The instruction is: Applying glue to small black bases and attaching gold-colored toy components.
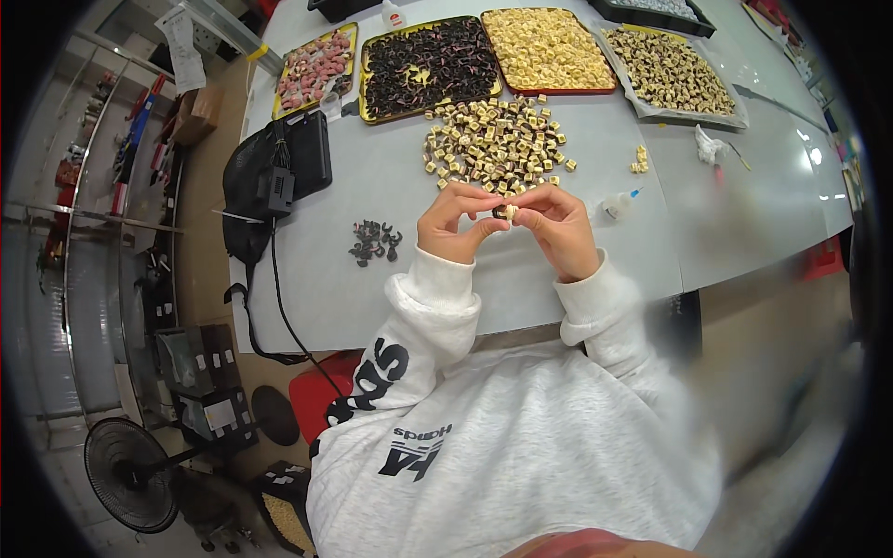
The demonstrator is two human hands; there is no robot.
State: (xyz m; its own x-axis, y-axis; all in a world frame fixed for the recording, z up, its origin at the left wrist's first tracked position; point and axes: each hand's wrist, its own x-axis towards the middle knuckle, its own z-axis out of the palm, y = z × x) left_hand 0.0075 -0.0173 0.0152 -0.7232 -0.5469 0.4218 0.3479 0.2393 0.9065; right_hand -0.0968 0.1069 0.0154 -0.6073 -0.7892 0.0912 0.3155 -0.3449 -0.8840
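Observation:
My left hand (452, 221) and my right hand (562, 229) meet over the near part of the table. Between their fingertips they pinch a small cream-and-dark piece (506, 213), partly covered by the fingers. Just beyond the hands spreads a loose pile of small cube-like cream-and-dark pieces (495, 144). To the left of my left hand lies a little heap of black curved pieces (374, 242). A small bottle with a blue needle tip (616, 205) rests to the right of my right hand, below a few cream pieces (640, 160).
Along the back stand trays of pink pieces (316, 71), black curved pieces (428, 74), cream pieces (547, 50) and cream-and-dark pieces (672, 73). A black bag (253, 181) with a cable lies at left. White crumpled tissue (712, 147) sits at right. A fan (130, 474) stands lower left.

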